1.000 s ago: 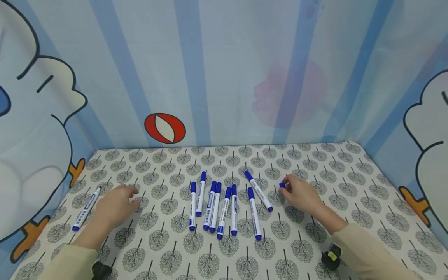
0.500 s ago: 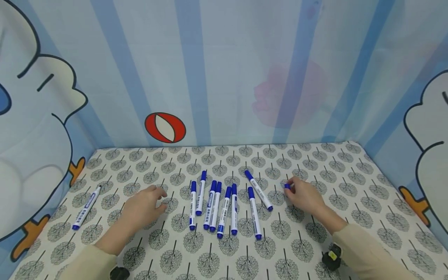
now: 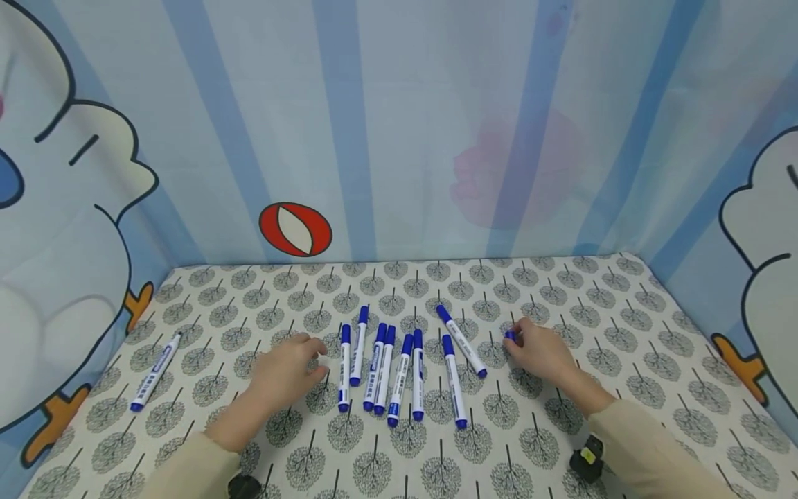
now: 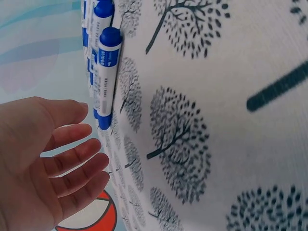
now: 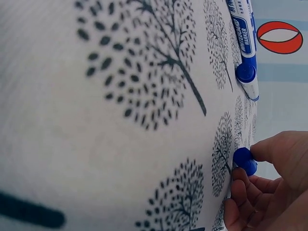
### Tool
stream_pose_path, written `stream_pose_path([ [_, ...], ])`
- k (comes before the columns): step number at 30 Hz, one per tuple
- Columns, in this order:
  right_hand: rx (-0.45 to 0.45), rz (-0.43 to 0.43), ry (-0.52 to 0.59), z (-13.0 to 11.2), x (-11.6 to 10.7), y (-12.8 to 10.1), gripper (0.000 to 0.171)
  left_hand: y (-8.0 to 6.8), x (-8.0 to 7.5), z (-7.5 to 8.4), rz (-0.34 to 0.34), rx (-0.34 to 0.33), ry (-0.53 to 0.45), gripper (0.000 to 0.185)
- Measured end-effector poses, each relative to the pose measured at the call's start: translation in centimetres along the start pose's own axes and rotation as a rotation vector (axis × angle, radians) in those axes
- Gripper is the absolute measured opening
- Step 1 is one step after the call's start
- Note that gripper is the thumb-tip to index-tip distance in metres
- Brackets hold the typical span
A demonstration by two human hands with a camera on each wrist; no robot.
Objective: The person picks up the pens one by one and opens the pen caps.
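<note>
Markers: eight grouped (image 3: 399,367), one apart (image 3: 154,371). Your left hand (image 3: 289,369) slack, empty; your right hand (image 3: 541,348) pinches one blue cap (image 3: 510,335).

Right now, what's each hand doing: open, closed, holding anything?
Left hand: open, empty, beside the leftmost marker of the row.
Right hand: pinching a small blue cap.

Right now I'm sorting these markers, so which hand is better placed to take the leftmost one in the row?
Left. The left hand lies open beside that marker; the right hand pinches a blue cap.
</note>
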State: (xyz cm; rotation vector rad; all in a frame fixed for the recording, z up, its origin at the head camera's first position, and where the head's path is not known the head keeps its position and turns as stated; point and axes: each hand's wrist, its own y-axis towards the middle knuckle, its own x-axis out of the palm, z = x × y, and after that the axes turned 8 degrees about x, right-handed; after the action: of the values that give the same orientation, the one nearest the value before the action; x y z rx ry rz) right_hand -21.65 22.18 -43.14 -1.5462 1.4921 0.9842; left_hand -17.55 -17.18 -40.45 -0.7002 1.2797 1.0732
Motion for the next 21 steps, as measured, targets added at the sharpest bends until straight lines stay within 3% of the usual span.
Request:
stream_pose_path([
  [21,0.012,-0.014,0.035,-0.29,-0.3,-0.07,0.029,0.82,0.88,0.52,-0.004,-0.027,-0.061,0.02],
])
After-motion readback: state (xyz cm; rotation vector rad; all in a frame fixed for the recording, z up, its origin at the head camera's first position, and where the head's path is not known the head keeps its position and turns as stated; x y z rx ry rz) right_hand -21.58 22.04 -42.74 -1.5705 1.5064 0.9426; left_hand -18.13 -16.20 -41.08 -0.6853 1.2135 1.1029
